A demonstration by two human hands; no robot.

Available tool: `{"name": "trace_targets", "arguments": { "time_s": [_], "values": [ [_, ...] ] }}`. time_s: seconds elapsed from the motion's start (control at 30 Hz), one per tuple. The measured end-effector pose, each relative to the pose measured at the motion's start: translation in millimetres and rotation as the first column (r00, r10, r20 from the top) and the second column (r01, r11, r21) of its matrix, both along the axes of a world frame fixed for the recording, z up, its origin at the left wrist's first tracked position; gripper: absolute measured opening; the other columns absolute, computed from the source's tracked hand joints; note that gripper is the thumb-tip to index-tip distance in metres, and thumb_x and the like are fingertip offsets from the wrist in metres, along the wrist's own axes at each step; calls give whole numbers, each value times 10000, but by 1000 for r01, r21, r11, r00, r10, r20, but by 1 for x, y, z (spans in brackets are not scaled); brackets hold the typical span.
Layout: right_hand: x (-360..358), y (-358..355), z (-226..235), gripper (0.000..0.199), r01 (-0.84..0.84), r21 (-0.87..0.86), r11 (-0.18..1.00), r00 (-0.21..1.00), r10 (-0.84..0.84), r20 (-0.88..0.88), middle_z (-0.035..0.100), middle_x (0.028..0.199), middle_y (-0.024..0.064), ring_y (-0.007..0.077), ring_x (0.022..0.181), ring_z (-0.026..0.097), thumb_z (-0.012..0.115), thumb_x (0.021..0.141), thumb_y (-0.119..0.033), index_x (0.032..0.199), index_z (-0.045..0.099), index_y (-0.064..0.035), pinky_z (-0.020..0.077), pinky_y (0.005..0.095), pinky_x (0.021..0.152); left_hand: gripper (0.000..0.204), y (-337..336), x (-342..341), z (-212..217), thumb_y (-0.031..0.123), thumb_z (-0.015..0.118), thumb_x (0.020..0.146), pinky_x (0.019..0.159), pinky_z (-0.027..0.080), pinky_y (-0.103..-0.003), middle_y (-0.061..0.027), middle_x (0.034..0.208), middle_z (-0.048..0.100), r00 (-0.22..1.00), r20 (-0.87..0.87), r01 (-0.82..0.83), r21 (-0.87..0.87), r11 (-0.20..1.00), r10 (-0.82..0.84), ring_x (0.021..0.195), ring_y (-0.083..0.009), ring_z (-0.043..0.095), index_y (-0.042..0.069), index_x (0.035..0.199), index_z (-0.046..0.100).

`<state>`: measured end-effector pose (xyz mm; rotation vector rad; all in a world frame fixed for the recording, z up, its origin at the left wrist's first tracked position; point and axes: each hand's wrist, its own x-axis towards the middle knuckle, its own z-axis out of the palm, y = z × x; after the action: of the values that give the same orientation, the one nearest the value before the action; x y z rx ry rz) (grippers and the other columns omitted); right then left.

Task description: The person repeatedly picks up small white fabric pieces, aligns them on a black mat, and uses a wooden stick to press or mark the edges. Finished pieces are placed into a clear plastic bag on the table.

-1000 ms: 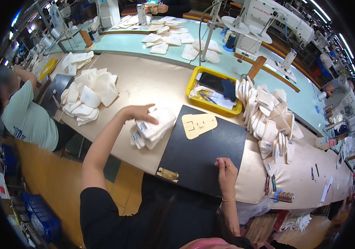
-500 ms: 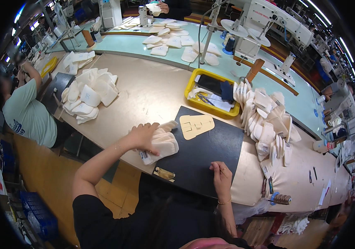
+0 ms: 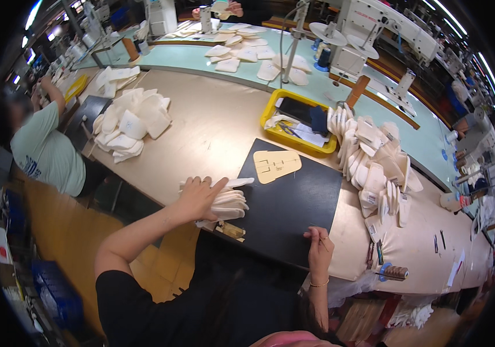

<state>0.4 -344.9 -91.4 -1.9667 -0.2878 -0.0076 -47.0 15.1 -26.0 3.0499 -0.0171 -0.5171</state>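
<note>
My left hand [image 3: 201, 199] is wrapped over a small stack of cream padded fabric pieces [image 3: 230, 203], at the left edge of a black board [image 3: 288, 214]. The layered edges of the stack face right, toward the board's middle. My right hand [image 3: 318, 246] is held over the board's right side, its fingers curled together; whatever they pinch is too small to make out. On the far part of the board lies a tan card template [image 3: 276, 166] with dark markings. A small brass-coloured piece [image 3: 230, 231] lies by the board's near left edge.
A yellow tray [image 3: 266, 124] with scissors and a dark phone-like slab stands beyond the board. Piles of cream pieces lie right [image 3: 377, 156] and left [image 3: 132, 124]. A brown thread spool [image 3: 395, 272] sits near right. A co-worker in pale green [image 3: 51, 153] is at the left.
The stack under my left hand has tilted, so its layered edges now show instead of its broad top face. My right hand stays curled in about the same place. The whole view has shifted slightly.
</note>
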Motion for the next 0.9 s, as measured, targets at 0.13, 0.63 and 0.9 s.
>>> {"name": "trace_targets", "arguments": {
  "time_s": [0.13, 0.63, 0.9],
  "values": [
    [-11, -13, 4, 214, 66, -22, 998, 994, -68, -82, 743, 918, 142, 216, 813, 717, 494, 1086, -148, 1129, 652, -10, 541, 334, 751, 1129, 6, 3, -6, 449, 884, 628, 957, 430, -546, -223, 1197, 610, 999, 5, 39, 32, 999, -40, 1055, -396, 645, 177, 1563, 313],
    [-153, -173, -10, 179, 743, -298, 600, 668, -638, 383, 666, 1307, 123, 329, 1292, 573, 682, 947, -129, 1109, 670, -55, 431, 451, 1051, 897, -57, 49, 65, 209, 882, 653, 980, 514, -354, -122, 1213, 642, 957, -286, -226, -845, 484, -53, 1117, -219, 644, -25, 1400, 445],
    [-185, -222, -95, 316, 774, -377, 509, 566, -823, 51, 597, 1415, 174, 351, 1357, 516, 657, 972, -176, 1247, 638, -23, 424, 411, 1109, 965, -207, 66, 37, 297, 860, 716, 992, 504, -340, -142, 1313, 585, 615, -508, -414, -859, 301, -603, 1185, -217, 592, -52, 1474, 377]
  ]
}}
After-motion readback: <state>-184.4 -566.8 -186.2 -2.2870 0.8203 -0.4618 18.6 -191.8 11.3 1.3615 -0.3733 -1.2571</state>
